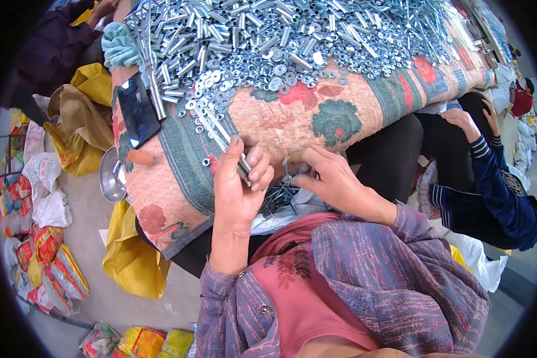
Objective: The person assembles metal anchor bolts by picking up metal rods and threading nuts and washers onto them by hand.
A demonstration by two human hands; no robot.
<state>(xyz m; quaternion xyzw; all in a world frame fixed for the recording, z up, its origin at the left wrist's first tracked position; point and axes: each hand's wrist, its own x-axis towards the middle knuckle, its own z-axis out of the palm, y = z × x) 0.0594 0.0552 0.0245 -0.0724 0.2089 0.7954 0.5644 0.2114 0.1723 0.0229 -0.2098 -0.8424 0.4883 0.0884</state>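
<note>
My left hand [240,176] is closed around a few long, thin metal rods [222,136], which slant up and to the left over the table. Just to its right, my right hand [325,176] pinches a small metal ring or washer [286,162] between thumb and fingers; its exact kind is too small to tell. Below both hands, dark, thin screw-like pieces [279,200] lie in a whitish plastic bag at my lap. Ahead spreads a large heap of shiny metal sleeves, washers and nuts [280,45]. One loose nut [206,161] lies left of my left hand.
A flower-patterned cloth [268,122] covers the table. On its left are a black phone [136,110], an orange tube-like piece [141,157] and a teal cloth [119,45]. A metal bowl [111,176] is beside the edge. Other people sit at the right and far left.
</note>
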